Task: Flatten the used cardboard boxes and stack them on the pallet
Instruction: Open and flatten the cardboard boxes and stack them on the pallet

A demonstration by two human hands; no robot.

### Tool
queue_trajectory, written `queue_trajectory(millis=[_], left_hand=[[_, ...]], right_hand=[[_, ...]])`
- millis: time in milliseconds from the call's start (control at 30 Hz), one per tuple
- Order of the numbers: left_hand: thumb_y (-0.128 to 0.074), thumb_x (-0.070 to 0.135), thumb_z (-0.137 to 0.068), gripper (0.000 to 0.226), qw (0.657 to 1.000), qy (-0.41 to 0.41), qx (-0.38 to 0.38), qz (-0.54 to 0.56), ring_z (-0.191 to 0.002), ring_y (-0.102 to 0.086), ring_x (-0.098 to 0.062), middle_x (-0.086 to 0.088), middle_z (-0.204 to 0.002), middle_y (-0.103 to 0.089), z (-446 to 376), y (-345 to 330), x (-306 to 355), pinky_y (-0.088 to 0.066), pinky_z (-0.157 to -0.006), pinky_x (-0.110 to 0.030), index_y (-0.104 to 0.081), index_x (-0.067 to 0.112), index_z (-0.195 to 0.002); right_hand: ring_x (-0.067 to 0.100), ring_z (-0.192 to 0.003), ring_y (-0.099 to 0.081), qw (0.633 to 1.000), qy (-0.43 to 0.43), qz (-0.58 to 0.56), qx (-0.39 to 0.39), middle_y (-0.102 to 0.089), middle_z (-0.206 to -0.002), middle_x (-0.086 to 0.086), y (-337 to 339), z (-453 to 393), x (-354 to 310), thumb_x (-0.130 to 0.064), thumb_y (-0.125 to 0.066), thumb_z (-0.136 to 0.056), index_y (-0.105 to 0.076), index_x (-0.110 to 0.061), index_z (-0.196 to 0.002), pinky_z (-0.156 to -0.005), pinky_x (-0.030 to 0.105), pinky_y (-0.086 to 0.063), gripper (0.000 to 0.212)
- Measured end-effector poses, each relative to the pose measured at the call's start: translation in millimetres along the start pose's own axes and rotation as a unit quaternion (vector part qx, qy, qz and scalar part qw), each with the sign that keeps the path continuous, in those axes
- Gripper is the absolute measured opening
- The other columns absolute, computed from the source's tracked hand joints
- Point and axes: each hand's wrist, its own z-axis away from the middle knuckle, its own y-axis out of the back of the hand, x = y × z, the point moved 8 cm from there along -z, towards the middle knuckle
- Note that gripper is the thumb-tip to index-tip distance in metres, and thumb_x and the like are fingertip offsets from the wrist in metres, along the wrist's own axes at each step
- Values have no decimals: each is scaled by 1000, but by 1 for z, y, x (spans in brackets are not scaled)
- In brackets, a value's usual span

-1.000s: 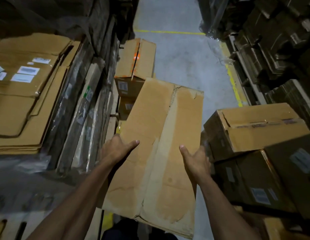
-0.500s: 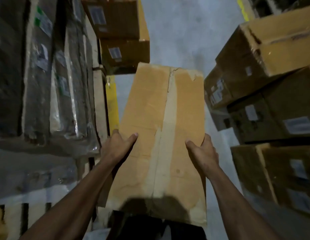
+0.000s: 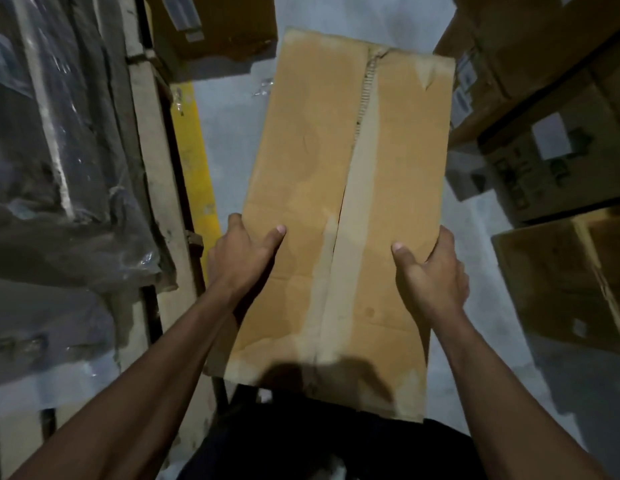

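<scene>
Now both arms reach forward, left hand (image 3: 244,252) and right hand (image 3: 431,271) gripping one flattened cardboard box (image 3: 339,188) between them, thumbs on top.

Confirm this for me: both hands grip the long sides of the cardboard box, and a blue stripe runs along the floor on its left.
Not quite. The stripe on the floor is yellow, not blue, as the head view shows. The rest holds: the left hand and right hand grip the long sides of the cardboard box.

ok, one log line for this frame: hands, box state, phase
left hand: grips box left edge | right hand: grips right edge | cardboard box: flattened, held above floor | phase: carrying, not yet stacked
</scene>
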Motion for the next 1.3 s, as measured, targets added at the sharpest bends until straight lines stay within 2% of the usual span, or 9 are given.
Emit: queue_trajectory(millis=[267, 500, 700, 767, 900, 1000, 1100, 1233, 1300], left_hand=[[-56, 73, -84, 66, 996, -70, 12, 47, -101, -57, -34, -5, -104, -57, 1, -15, 0, -43, -76, -40, -48, 13, -109], [-65, 91, -52, 107, 980, -89, -84, 157, -109, -61, -27, -3, -120, -63, -3, -33, -39, -52, -93, -44, -57, 14, -124], [-81, 53, -75, 50, 967, -92, -176, 163, -66, -58, -21, -9, -74, -61, 41, -43, -66, -44, -57, -26, -62, 8, -82], [-80, 62, -69, 69, 967, -98, -171, 164, -74, -59, -19, -8, -84, -61, 38, -46, -68, -47, -63, -29, -61, 1, -96], [-72, 83, -55, 118, 967, -127, -131, 177, -124, -52, -26, -4, -140, -51, 23, -51, -45, -48, -102, -48, -39, 11, -143], [-68, 85, -47, 128, 962, -129, -108, 214, -131, -49, -32, -10, -146, -48, 12, -60, -26, -44, -105, -53, -35, 11, -147], [-74, 86, -46, 121, 961, -104, -106, 235, -124, -57, -28, -4, -137, -58, -3, -78, -31, -49, -102, -51, -45, 19, -143], [-83, 47, -76, 81, 946, -77, -140, 281, -118, -59, -24, -2, -130, -61, -4, -97, -19, -49, -102, -44, -44, 18, -142], [-84, 43, -75, 78, 942, -59, -151, 293, -113, -61, -24, -3, -127, -63, -7, -105, -15, -50, -100, -42, -48, 15, -138]], right_hand=[[36, -123, -52, 998, 51, -39, 15, -60, -133, 6, 1, -11, 27, -69, -55, -85, -43, -31, -140, -103, 49, -42, 68], [40, -123, -51, 998, 29, -54, 25, -56, -136, 15, -9, 38, 54, -68, -44, -94, -47, -20, -138, -98, 46, -42, 65], [40, -128, -49, 999, -23, -31, -10, -51, -141, 15, -23, 90, 84, -69, -46, -93, -35, -19, -144, -98, 45, -41, 72], [39, -121, -53, 999, -25, -17, 20, -56, -133, 15, -21, 95, 84, -70, -43, -94, -41, -17, -137, -87, 42, -39, 68], [40, -119, -53, 997, -29, -5, 67, -58, -129, 16, -11, 73, 78, -69, -41, -95, -45, -13, -131, -81, 41, -35, 67], [40, -120, -53, 996, -31, 6, 88, -57, -131, 18, -7, 48, 76, -68, -43, -95, -45, -12, -133, -84, 42, -37, 68], [40, -120, -53, 996, -26, 17, 87, -57, -131, 18, -11, 32, 79, -68, -42, -96, -43, -12, -134, -86, 43, -38, 68], [41, -117, -53, 995, -24, 25, 93, -58, -129, 18, -16, 15, 86, -67, -40, -96, -43, -13, -132, -82, 41, -34, 66], [40, -116, -54, 995, -21, 22, 94, -59, -127, 17, -18, 12, 91, -68, -40, -96, -44, -14, -131, -82, 41, -34, 65]])
